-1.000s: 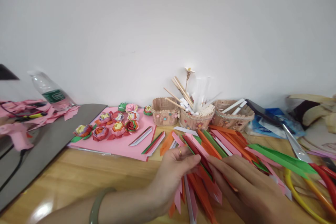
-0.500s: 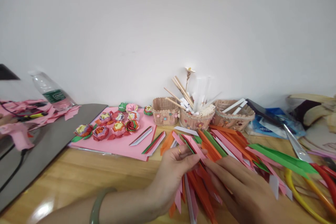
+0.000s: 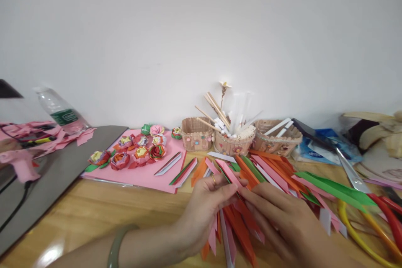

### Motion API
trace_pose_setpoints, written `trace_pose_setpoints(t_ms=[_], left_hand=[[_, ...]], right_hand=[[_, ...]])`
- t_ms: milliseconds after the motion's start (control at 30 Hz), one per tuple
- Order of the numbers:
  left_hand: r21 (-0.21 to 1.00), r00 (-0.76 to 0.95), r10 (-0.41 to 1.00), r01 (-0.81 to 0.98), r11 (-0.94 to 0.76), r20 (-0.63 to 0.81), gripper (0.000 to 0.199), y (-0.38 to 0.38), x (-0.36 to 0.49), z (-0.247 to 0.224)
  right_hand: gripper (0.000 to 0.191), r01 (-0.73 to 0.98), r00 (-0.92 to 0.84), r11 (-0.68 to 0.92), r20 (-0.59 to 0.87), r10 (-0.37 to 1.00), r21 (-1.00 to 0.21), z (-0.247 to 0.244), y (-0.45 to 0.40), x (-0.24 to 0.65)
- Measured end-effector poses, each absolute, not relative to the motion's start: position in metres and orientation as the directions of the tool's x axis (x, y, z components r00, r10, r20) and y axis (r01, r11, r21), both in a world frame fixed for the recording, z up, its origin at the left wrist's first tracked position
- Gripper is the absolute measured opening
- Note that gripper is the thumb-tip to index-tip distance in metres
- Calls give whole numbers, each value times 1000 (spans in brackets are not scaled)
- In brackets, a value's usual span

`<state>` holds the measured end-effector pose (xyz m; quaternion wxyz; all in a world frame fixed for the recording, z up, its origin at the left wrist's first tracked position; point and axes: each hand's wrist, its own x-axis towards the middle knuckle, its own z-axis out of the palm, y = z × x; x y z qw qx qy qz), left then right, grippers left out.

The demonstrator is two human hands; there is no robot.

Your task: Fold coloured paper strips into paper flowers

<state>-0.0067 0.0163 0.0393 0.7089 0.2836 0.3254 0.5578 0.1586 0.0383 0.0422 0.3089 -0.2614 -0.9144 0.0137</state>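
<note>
My left hand (image 3: 204, 207), with a ring and a green bangle, pinches a folded pink paper strip (image 3: 228, 172) with a dark green edge between thumb and fingers. My right hand (image 3: 279, 213) is closed on the strip's lower end, its fingertips touching my left thumb; the fingers partly hide the paper. Beneath and around both hands lie loose folded strips in orange (image 3: 238, 228), pink, white and green. Two small layered strip bundles (image 3: 185, 172) rest to the left, one of them on a pink sheet (image 3: 135, 180) that also bears several folded paper flowers (image 3: 141, 155).
Three wooden-stick baskets (image 3: 197, 140) stand along the wall, one full of cotton swabs and sticks. Scissors (image 3: 351, 171) with red handles lie at right beside a blue packet (image 3: 326, 146). At left are a pink glue gun (image 3: 20, 163), a bottle (image 3: 63, 111) and another person's hand (image 3: 6, 145).
Both hands stay on the pink strip. The right hand's fingers have shifted very slightly left, and the whole view has moved a little.
</note>
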Motion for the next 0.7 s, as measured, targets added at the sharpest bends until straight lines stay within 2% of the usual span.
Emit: trace_pose_setpoints(t_ms=[133, 267, 367, 433, 467, 700], left_hand=[[754, 147, 973, -616, 229, -176, 15, 16, -7, 38], [771, 118, 970, -591, 239, -211, 16, 18, -9, 37], [782, 113, 976, -584, 218, -188, 15, 20, -9, 38], [785, 113, 978, -583, 210, -178, 14, 19, -9, 37], [787, 112, 978, -581, 208, -176, 13, 19, -10, 37], [798, 100, 978, -566, 206, -182, 13, 21, -10, 33]], right_hand=[[38, 451, -680, 870, 555, 479, -197, 53, 36, 154], [32, 475, -616, 783, 484, 621, -401, 59, 46, 161], [29, 663, -350, 589, 504, 790, -462, 57, 67, 181], [29, 791, -254, 446, 438, 862, -419, 54, 83, 198], [29, 840, -261, 414, 407, 875, -350, 54, 88, 205], [17, 843, -439, 479, 200, 876, -244, 49, 91, 218]])
